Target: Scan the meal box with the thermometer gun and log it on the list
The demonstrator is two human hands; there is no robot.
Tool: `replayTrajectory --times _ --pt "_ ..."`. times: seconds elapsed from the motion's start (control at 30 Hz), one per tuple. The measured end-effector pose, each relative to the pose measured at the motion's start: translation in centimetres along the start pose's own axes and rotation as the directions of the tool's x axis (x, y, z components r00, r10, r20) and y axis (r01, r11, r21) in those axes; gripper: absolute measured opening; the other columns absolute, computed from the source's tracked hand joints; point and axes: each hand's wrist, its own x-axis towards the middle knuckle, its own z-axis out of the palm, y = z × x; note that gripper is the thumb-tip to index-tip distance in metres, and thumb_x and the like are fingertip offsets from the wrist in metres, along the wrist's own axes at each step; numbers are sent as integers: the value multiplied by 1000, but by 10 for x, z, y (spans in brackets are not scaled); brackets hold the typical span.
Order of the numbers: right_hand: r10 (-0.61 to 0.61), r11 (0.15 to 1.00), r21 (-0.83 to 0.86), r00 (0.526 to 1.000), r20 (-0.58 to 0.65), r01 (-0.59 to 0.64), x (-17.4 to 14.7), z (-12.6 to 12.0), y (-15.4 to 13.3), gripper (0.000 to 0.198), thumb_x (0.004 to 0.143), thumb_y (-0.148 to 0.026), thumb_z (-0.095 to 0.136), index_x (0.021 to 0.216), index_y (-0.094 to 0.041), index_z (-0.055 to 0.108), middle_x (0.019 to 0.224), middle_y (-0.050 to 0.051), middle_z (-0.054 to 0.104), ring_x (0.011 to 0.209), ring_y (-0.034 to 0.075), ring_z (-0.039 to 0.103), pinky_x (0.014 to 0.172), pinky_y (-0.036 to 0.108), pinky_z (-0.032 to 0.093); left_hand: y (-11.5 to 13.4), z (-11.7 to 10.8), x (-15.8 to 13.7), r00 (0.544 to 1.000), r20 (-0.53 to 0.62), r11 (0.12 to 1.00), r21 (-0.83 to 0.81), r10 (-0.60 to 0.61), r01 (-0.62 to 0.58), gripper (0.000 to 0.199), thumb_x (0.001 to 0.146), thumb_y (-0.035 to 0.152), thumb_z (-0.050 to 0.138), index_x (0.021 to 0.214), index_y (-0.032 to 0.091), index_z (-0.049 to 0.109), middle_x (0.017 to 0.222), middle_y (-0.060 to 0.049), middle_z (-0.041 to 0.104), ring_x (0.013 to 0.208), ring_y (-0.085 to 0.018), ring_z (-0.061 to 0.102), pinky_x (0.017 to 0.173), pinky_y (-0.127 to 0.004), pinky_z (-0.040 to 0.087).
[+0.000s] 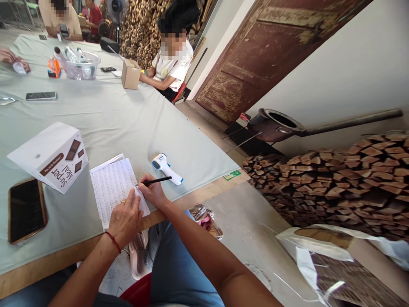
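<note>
A black pen (159,180) is pinched in my right hand (154,192), its tip at the right side of a handwritten sheet of paper (110,187). Rows of small writing cover most of that sheet, and more paper lies under its top edge. My left hand (126,215) rests flat on the lower part of the sheet, fingers stretched toward the pen; it wears a ring and a red cord bracelet. Just beyond my right hand lies a white and blue infrared thermometer (168,168). To the left of the paper stands a white box (53,155) printed "Su-per Meal".
A phone (27,211) lies at the near left, another phone (41,96) farther back. A plastic basin (81,68) of bottles, an orange tape dispenser (54,68) and a cardboard box (130,74) sit farther off. Other people sit around the table; stacked firewood (345,179) is at right.
</note>
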Motion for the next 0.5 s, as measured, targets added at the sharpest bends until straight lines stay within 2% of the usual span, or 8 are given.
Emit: replayTrajectory --times 0.23,0.5 --pt "16 1000 21 998 -60 -15 0 0 2 13 68 -35 52 61 -24 48 57 -3 49 58 15 46 57 29 43 0 2 -1 1000 -13 999 -40 -6 5 38 95 24 48 131 13 54 148 -21 50 106 -26 67 84 -38 58" --pt "13 999 -39 1000 -24 -13 0 0 3 12 69 -32 53 61 -25 48 57 -3 52 59 16 46 57 29 42 -2 3 -2 1000 -26 999 -53 -3 2 38 95 25 46 132 16 53 148 -19 50 107 -26 67 85 -38 57"
